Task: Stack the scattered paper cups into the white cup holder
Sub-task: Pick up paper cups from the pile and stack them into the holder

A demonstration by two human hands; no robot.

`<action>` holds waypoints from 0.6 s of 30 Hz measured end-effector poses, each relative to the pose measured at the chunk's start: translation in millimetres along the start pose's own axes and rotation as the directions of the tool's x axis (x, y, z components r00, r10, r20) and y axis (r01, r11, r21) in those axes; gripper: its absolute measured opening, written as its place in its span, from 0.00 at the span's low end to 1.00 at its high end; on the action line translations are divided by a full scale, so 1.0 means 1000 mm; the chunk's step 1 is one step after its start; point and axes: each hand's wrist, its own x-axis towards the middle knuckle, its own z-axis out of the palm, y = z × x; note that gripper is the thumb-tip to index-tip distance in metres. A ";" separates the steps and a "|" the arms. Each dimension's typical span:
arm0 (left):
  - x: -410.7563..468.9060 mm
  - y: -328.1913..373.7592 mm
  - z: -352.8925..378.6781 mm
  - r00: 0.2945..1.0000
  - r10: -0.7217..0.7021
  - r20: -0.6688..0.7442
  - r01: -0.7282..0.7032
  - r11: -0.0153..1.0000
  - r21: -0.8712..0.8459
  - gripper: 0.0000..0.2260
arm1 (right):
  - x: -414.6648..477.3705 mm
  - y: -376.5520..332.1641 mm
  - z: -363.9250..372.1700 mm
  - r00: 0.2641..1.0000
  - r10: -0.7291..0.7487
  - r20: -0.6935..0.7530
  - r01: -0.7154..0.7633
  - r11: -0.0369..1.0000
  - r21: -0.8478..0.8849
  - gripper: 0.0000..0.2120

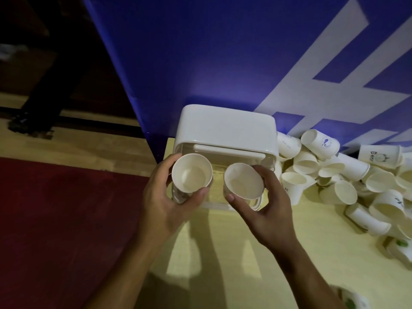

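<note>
**Cups in hand.** Two paper cups sat at the centre of my view, both mouth-up and both lifted off the counter (223,253). The left cup (192,172) was upright. The right cup (243,184) was tilted, its mouth leaning toward the near left. Both hung just in front of the white cup holder (225,130), over its clear lower section. The holder stood at the far edge of the counter, against a blue panel (200,52).

**Progress.** I could not tell whether any cups were already stacked inside the holder. To its right, a pile of loose cups (334,175) lay heaped against the panel and spread toward the near right, many on their sides. From that heap I judged that most of the task was left to do. The two held cups were not yet nested or seated.

**Hand pose.** The left hand (165,201) came in from the near left, with its thumb on the near side and its fingers round the far-left wall. Its grip was clamped on the left cup. The right hand (269,208) mirrored it, thumb near the rim's near edge and fingers curled round the right wall. Its grip was clamped on the right cup. Both forearms converged toward the holder.

**Surroundings.** A red floor covering (55,208) lay to the left of the counter.
</note>
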 end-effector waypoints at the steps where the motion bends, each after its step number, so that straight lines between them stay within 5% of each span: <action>1: 0.002 -0.001 0.002 1.000 -0.005 0.003 0.005 1.000 0.012 0.35 | 0.000 0.000 0.001 1.000 0.007 -0.004 -0.007 1.000 0.002 0.29; 18: 0.013 -0.046 0.023 0.988 -0.058 0.143 0.032 0.984 0.177 0.33 | -0.003 0.007 0.012 0.996 0.093 0.006 -0.093 0.995 0.031 0.26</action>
